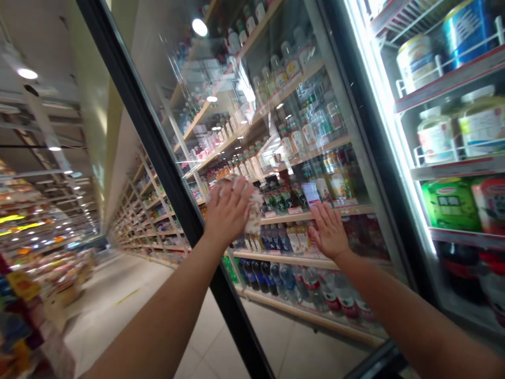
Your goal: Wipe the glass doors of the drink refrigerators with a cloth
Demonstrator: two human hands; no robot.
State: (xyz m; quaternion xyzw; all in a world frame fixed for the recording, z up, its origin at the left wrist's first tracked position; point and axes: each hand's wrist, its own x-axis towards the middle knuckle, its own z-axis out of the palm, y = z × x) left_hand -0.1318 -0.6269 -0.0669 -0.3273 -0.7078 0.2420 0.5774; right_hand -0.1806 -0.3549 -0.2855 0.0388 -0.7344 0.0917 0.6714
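Observation:
My left hand (229, 213) presses a crumpled pale cloth (254, 210) against the glass door (244, 131), near the black frame on its left side. The cloth sticks out past my fingers, and the rest is hidden under the palm. Further right, my right hand (327, 230) is held at the same glass with its fingers stretched out and holds nothing. A small white and purple label (311, 193) shows just above those fingertips. The door stands swung out from a lit drinks cooler. Through the pane, shelves of bottles can be seen, mixed with reflections of lights.
At the right, the open cooler's shelves (453, 171) hold bottles, cans and packs. The door's black frame (158, 147) slants across the view. On the left, a tiled aisle floor (106, 300) runs back between shelving and a goods display (71, 263).

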